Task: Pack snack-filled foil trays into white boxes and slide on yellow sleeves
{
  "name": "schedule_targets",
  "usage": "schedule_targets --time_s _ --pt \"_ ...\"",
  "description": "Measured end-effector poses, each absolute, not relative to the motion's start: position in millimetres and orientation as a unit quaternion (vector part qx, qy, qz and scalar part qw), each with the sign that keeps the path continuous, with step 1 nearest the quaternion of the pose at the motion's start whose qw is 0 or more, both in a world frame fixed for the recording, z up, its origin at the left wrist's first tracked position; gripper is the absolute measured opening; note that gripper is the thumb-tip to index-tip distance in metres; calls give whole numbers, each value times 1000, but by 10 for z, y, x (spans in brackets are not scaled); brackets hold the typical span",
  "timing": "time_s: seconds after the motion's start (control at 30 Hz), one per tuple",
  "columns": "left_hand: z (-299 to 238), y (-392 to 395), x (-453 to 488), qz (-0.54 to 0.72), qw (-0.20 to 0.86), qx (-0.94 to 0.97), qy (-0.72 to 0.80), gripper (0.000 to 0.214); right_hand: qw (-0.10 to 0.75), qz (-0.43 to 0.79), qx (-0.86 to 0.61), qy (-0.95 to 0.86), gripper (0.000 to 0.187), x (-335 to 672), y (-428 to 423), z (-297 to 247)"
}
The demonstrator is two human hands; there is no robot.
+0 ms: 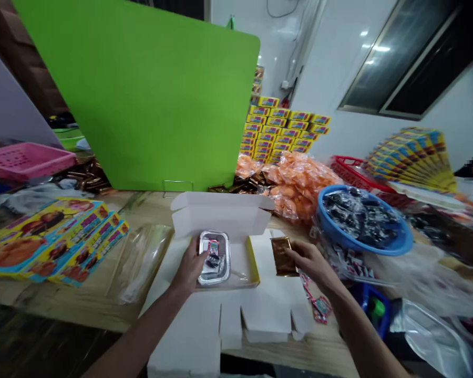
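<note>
In front of me lies an unfolded white cardboard box [236, 315] with an open compartment. My left hand [189, 268] grips the left rim of a rectangular foil tray [226, 268], which sits in the left part of that compartment. Inside the tray are a small pink-and-white sachet [213, 247] and a dark item in clear wrap [213, 261]. To the right, my right hand [305, 260] pinches a shiny brown-gold packet [282, 257] between thumb and fingers, over the box's right flap. Small red printed sachets [320, 308] lie beside the box, below that hand.
Printed yellow-blue boxes [55, 236] and clear plastic bags [142, 257] lie left. A green board [161, 100] stands behind. Orange packets [295, 178], a blue basin [404, 239] of black wrapped items and a red basket [342, 168] are right. Small yellow boxes [276, 131] are stacked behind.
</note>
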State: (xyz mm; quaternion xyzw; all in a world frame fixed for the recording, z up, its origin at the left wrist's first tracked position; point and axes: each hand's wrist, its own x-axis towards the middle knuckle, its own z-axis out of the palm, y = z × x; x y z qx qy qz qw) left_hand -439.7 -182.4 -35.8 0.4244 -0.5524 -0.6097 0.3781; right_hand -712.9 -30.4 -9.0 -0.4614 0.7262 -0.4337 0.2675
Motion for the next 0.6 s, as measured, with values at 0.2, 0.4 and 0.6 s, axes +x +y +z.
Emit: schedule_targets --time_s 0.2,0.4,0.6 --pt "-561 -1788 -4277 -311 365 435 -762 67 387 -510 -456 618 35 -6275 -768 -1" --pt "-418 -1740 -4095 -76 314 388 -863 44 176 -315 -573 736 32 -5718 -1282 -357" --pt "-480 -1832 -3860 -183 423 441 -770 35 24 -387 -596 703 13 -5948 -978 -284"
